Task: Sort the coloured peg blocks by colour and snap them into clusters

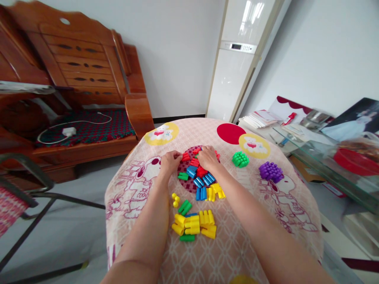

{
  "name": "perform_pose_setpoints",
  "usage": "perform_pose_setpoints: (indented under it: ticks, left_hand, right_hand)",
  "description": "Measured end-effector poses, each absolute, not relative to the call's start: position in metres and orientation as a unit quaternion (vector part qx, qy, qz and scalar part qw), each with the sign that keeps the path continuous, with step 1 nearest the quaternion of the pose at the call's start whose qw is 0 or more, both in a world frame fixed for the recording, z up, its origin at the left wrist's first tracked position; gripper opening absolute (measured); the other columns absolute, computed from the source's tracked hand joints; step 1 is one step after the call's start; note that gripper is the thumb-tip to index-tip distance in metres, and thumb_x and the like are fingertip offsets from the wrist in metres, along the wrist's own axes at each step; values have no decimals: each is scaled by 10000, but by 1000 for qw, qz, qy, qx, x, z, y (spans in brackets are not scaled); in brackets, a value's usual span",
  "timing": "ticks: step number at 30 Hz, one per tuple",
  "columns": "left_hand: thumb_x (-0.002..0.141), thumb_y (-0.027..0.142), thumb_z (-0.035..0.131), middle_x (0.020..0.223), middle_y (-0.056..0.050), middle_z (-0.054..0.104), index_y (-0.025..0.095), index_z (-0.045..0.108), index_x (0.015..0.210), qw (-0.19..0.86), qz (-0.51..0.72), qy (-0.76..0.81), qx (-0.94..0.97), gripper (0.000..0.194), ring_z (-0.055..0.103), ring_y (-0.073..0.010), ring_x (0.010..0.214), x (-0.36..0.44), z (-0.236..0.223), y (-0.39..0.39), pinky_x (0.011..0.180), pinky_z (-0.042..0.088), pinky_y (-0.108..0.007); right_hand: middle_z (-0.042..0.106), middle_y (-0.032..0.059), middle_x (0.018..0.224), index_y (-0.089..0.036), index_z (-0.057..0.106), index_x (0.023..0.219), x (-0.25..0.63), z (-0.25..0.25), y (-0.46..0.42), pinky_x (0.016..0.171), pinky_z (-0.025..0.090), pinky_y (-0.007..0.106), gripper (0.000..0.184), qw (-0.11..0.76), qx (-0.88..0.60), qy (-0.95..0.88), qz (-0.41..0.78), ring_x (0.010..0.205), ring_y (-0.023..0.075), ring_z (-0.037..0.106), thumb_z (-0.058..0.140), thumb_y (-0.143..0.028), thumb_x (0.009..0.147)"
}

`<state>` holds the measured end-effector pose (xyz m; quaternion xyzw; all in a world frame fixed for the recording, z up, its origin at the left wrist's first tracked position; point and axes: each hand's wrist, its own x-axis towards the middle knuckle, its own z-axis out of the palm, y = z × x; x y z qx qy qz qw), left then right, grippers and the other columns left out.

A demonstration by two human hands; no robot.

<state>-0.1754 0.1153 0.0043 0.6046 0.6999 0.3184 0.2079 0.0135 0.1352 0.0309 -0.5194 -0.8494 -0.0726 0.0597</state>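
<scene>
My left hand point(171, 161) is at the far left of the block pile, its thumb and fingertips closed on the end of a red plastic block point(185, 157). Across from it, my right hand point(207, 158) reaches down into the other red blocks point(201, 171), fingers curled; whatever they grip is hidden beneath them. Just nearer lie blue blocks point(198, 182) and a green block point(182, 176). Yellow blocks point(192, 225) form a loose group between my forearms, with a green block point(185, 207) beside them. Small yellow balls point(175, 200) sit near my left forearm.
A patterned cloth covers the round table point(237, 252). Clusters of green pieces point(240, 159) and purple pieces point(271, 172) stand to the right. Beyond the table are a wooden bench point(89, 67), a white floor-standing unit point(232, 75) and a glass shelf point(334, 157) holding a red bowl point(357, 159).
</scene>
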Motion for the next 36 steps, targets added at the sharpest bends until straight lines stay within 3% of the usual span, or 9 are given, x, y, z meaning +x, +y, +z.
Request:
perform_pose_setpoints:
  ticks: [5,11,14,18,23,27,31,36]
  left_hand:
    - [828,271,583,859,-60,766,185,765,945,210,320,697,607,233,674,-185,756,-175,3,117,694,453,-260]
    - [822,281,580,829,-58,760,182,761,934,209,327,692,608,235,672,-188,753,-175,1,117,700,460,-265]
    - [822,289,580,837,-53,763,192,761,926,202,326,694,609,230,674,-189,767,-175,0,117,704,460,-261]
    - [816,274,584,855,-55,766,191,758,925,202,323,698,607,221,675,-187,769,-174,1,116,694,455,-256]
    - [820,270,581,845,-51,763,182,755,943,205,315,702,605,231,675,-185,774,-174,4,115,693,452,-254]
    - [823,278,579,820,-47,758,177,755,956,214,313,702,602,242,673,-183,759,-174,4,116,689,452,-256]
    - [822,277,581,810,-42,757,184,753,954,212,315,704,601,236,674,-180,755,-174,2,117,684,452,-252]
    - [824,276,584,837,-51,762,174,755,955,206,313,704,604,237,672,-179,753,-174,2,117,686,449,-255]
  right_hand:
    - [680,197,1111,-84,686,1028,12,26,136,960,398,418,198,122,-514,-847,-53,1057,286,570,572,-182,899]
    - [727,61,884,-187,678,886,21,50,110,805,464,305,71,281,-490,-824,37,863,209,639,623,-167,846]
    - [754,42,876,-207,711,942,57,60,97,749,494,273,147,384,-531,-751,81,801,192,678,598,-211,848]
    - [774,110,957,-158,754,1018,133,60,94,814,521,309,293,466,-608,-643,14,854,234,707,553,-277,842]
    - [772,160,972,-126,777,1027,198,51,106,860,498,367,357,372,-732,-563,-89,933,291,693,527,-261,810]
    - [770,161,996,-134,778,1052,206,45,115,826,476,346,350,261,-780,-562,-91,936,284,684,528,-237,829]
    - [761,174,1031,-123,769,1087,203,40,120,797,448,336,355,202,-787,-577,-80,940,284,675,521,-217,850]
    - [758,168,949,-120,784,913,203,37,122,745,407,313,349,164,-767,-617,-66,882,256,653,440,-167,877]
